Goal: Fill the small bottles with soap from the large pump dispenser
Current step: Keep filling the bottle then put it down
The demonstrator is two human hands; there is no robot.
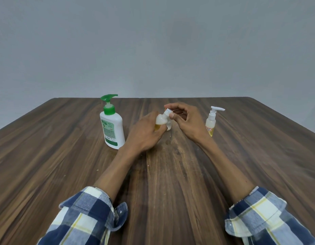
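Resting on a dark wood-grain surface (pixel 65 156), two forearms in rolled blue, white and yellow plaid sleeves (pixel 86 214) are being extended toward the middle. A small clear bottle (pixel 161 121), holding yellow soap in its lower part, is being gripped by the left hand (pixel 144 133), whose fingers are being curled round its body; the bottle is being tilted so that its neck points toward one o'clock. Its white cap (pixel 167 112) is being pinched between the thumb and fingertips of the right hand (pixel 186 121), with the remaining fingers being held loosely curled above. Both hands are being kept near the centre of the surface, with something pale just behind the bottle being hidden too much to identify.

At ten o'clock from the hands, just beside the left wrist, a large white pump dispenser (pixel 112 128) with a green pump head and green label is being kept upright. At three o'clock, just behind the right wrist, a second small bottle (pixel 211 123) with a white pump top and yellow soap is standing upright.
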